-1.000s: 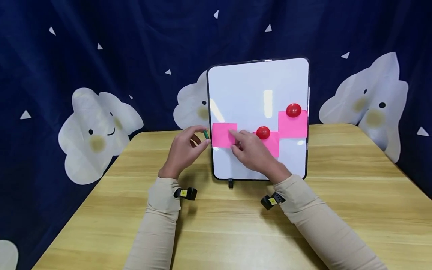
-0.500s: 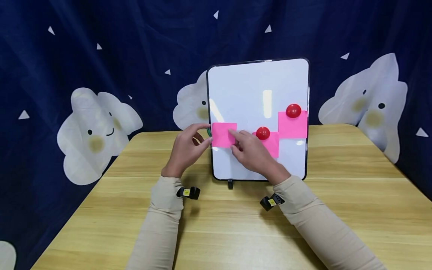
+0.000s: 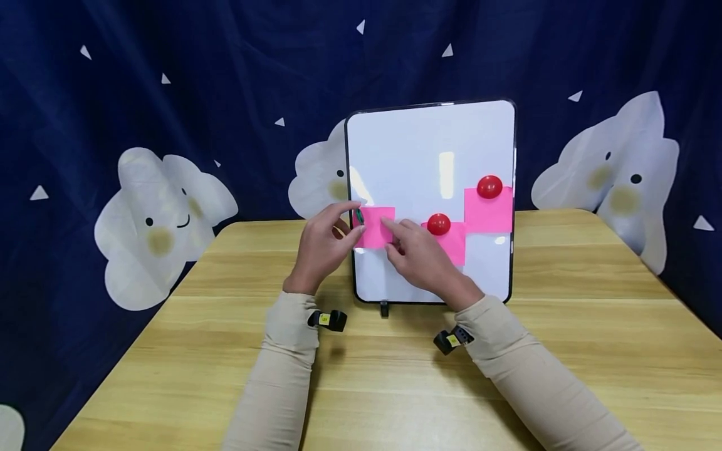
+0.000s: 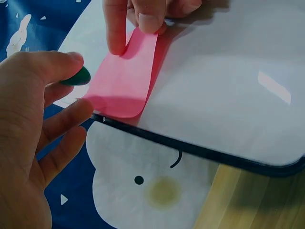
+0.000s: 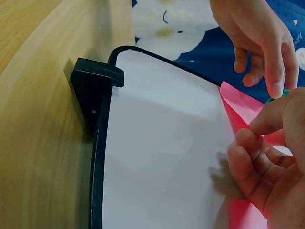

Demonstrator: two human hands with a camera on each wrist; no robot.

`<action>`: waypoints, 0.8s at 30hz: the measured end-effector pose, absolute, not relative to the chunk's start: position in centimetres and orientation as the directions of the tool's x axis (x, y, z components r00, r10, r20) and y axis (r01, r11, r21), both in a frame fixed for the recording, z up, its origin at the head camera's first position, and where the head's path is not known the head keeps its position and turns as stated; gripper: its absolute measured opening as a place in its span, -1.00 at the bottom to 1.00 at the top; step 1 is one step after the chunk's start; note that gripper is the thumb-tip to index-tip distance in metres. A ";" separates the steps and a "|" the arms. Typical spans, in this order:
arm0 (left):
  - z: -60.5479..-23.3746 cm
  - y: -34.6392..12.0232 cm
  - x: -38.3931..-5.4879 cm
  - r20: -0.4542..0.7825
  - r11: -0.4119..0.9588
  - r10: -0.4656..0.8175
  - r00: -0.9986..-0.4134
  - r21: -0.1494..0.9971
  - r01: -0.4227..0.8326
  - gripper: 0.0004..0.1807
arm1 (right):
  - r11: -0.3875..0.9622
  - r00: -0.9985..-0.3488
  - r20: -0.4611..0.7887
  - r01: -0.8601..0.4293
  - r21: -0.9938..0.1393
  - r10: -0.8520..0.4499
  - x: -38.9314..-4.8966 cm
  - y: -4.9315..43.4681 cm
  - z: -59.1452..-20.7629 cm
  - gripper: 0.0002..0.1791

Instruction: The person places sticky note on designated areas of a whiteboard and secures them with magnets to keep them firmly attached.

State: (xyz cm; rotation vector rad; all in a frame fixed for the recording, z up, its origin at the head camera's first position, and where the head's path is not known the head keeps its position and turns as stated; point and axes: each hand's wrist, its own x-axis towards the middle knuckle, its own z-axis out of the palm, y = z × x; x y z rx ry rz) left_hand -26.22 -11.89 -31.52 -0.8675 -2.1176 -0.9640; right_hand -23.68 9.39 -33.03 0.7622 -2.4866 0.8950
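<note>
At the board's left edge my left hand [image 3: 327, 244] pinches a green round magnet [image 4: 78, 77] between thumb and index finger. Just behind it lies a pink sticky note [image 3: 375, 237] on the upright whiteboard [image 3: 406, 150]. My right hand [image 3: 423, 257] rests an extended index finger on the right part of this note, with the thumb near its lower right corner. In the left wrist view the note [image 4: 124, 81] bends away from the board along one side. The right wrist view shows the magnet mostly hidden behind my right hand's fingers.
Two more pink notes hang to the right, the middle note [image 3: 453, 247] and the right note [image 3: 487, 216], each with a red domed magnet at its top. A black foot [image 5: 95, 76] supports the board on the wooden table [image 3: 372, 388]. Behind hangs a dark blue curtain [image 3: 254, 50].
My left hand has moved right with the green magnet, from beside the board to in front of the left note's edge. The right hand stays at the note.
</note>
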 end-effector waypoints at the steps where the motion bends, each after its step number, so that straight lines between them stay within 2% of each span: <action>1: -31.6 -11.8 -26.3 0.770 0.514 0.291 -0.568 0.375 0.772 -0.54 | 0.648 -0.776 0.519 -0.607 -0.459 -0.359 -23.7 9.4 -33.1 -0.40; 12: -31.6 -10.8 -26.7 0.807 0.565 0.247 -0.536 0.329 0.756 -0.57 | 0.648 -0.758 0.540 -0.624 -0.438 -0.365 -23.8 9.4 -33.1 -0.41; 24: -31.6 -10.2 -27.0 0.821 0.623 0.221 -0.527 0.296 0.724 -0.57 | 0.658 -0.746 0.558 -0.629 -0.413 -0.363 -23.8 9.4 -33.4 -0.40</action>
